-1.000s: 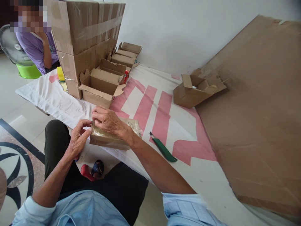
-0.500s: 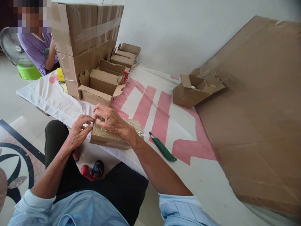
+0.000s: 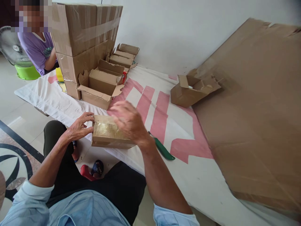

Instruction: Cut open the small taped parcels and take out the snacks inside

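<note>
A small closed cardboard box (image 3: pixel 110 141) lies near the table's front edge, with shiny clear tape across its top. At its left end is my left hand (image 3: pixel 81 127), thumb at the near corner and fingers at the far corner, gripping that end. My right hand (image 3: pixel 129 121) is smeared by motion over the right part of the box; whether it holds anything is hidden. Just right of the box, partly behind my right forearm, a green-handled knife (image 3: pixel 164 150) lies on the cloth.
Taped cartons (image 3: pixel 82 31) are stacked at the back left, with an open box (image 3: pixel 96 97) before them. Another open box (image 3: pixel 188 91) stands beside a large cardboard sheet (image 3: pixel 254 125) on the right. A person in purple (image 3: pixel 39 47) sits beyond the table near a fan (image 3: pixel 16 47).
My right hand has left the box's left end and moved right over its top, uncovering the taped surface. My left hand's fingers have spread at the left end.
</note>
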Tool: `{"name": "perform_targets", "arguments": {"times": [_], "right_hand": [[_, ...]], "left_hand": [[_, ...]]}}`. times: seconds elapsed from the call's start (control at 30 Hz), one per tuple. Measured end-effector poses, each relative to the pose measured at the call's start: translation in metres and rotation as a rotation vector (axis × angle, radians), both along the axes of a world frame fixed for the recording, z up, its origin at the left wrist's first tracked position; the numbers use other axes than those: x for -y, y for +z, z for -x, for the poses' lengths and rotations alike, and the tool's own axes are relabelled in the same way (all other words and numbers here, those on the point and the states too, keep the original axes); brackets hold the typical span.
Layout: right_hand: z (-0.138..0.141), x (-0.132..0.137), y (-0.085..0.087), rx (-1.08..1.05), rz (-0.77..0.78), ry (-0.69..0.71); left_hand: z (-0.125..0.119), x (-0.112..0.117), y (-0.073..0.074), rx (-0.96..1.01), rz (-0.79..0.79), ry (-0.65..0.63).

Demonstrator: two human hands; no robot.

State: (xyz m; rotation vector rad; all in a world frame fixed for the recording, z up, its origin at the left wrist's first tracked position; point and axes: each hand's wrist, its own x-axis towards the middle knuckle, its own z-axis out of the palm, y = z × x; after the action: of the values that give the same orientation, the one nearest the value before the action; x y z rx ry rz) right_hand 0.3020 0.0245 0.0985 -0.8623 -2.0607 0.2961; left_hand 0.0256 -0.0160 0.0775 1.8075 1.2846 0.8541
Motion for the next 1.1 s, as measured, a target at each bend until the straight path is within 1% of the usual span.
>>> {"name": "perform_targets", "arguments": {"times": [0.07,0.1,0.13,0.17,0.2,0.27,0.3,0.33,0.4,0.47,0.57,0.63,0.73,0.87,1.0,1.1], "right_hand": [[-0.033,0.006,-0.012,-0.155,-0.01,-0.199],[-0.048,0.01,-0.021,-0.24,0.014,-0.288],[-0.06,0.014,-0.031,-0.335,0.078,-0.372],[-0.069,0.018,-0.043,-0.45,0.176,-0.447],[-0.075,0.023,-0.055,-0.569,0.294,-0.487],[-0.073,0.03,-0.079,-0.787,0.515,-0.455],[-0.068,0.032,-0.088,-0.867,0.573,-0.423],[-0.06,0.033,-0.096,-0.917,0.586,-0.412],[-0.045,0.031,-0.104,-0.953,0.518,-0.443],[-0.032,0.026,-0.105,-0.923,0.468,-0.417],[-0.025,0.022,-0.099,-0.842,0.472,-0.307],[-0.027,0.022,-0.095,-0.785,0.481,-0.269],[-0.033,0.025,-0.091,-0.739,0.489,-0.253],[-0.036,0.026,-0.088,-0.695,0.465,-0.285],[-0.034,0.023,-0.083,-0.673,0.382,-0.372],[-0.032,0.023,-0.08,-0.682,0.356,-0.395]], "left_hand": [[-0.001,-0.002,-0.002,0.05,-0.002,-0.007],[-0.002,-0.002,-0.002,0.076,-0.008,-0.011],[-0.003,-0.003,-0.003,0.1,-0.014,-0.014],[-0.005,-0.003,-0.003,0.122,-0.015,-0.018],[-0.006,-0.003,-0.003,0.143,-0.008,-0.025],[-0.01,-0.003,-0.003,0.174,0.025,-0.038],[-0.01,-0.003,-0.002,0.179,0.042,-0.04],[-0.011,-0.004,-0.001,0.176,0.054,-0.04],[-0.009,-0.009,0.003,0.158,0.051,-0.039],[-0.003,-0.017,0.007,0.138,0.007,-0.03],[0.007,-0.031,0.011,0.137,-0.072,-0.004],[0.012,-0.037,0.009,0.165,-0.081,0.005],[0.016,-0.038,0.0,0.227,-0.05,0.001],[0.019,-0.036,-0.008,0.258,-0.033,0.001],[0.02,-0.037,-0.009,0.265,0.014,0.001],[0.019,-0.037,-0.008,0.28,0.014,0.006]]}}
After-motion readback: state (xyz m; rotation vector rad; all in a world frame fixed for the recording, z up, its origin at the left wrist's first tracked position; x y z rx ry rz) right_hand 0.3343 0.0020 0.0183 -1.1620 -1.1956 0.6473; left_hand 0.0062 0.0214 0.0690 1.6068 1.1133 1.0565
